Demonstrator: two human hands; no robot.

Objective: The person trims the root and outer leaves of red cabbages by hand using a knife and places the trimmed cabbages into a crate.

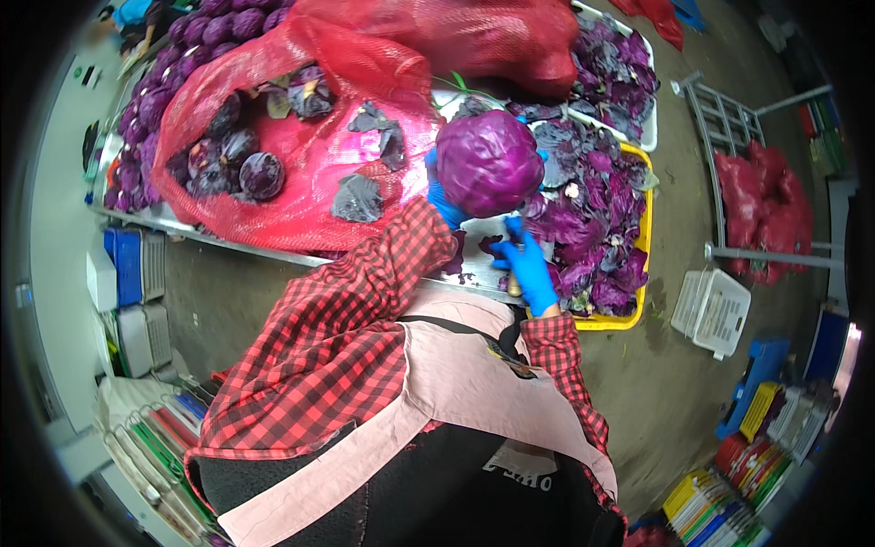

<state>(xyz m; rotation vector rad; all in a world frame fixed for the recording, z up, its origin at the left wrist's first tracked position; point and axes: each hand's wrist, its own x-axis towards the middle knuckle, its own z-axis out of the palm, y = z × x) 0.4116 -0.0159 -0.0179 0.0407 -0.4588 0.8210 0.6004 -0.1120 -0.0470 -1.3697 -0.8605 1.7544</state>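
My left hand (446, 202), in a blue glove, holds a large red cabbage (489, 164) above the metal table (489, 229). Blue fingertips show at the cabbage's far and right sides. Just below it, my right hand (530, 270), gloved in blue too, is around a tool whose tan handle (514, 286) pokes out under the palm. Its working end is hidden or blurred. Right beside that hand stands a yellow crate (642, 273) full of loose purple leaves (577, 229). Dark leaf scraps (456, 254) lie on the metal between my hands.
An opened red mesh sack (301, 205) with several cabbages (262, 176) spreads to the left. A full red sack (506, 41) lies behind. Trimmed cabbages (154, 102) are piled far left. A white crate (649, 116) holds leaves; a white basket (711, 311) is on the floor.
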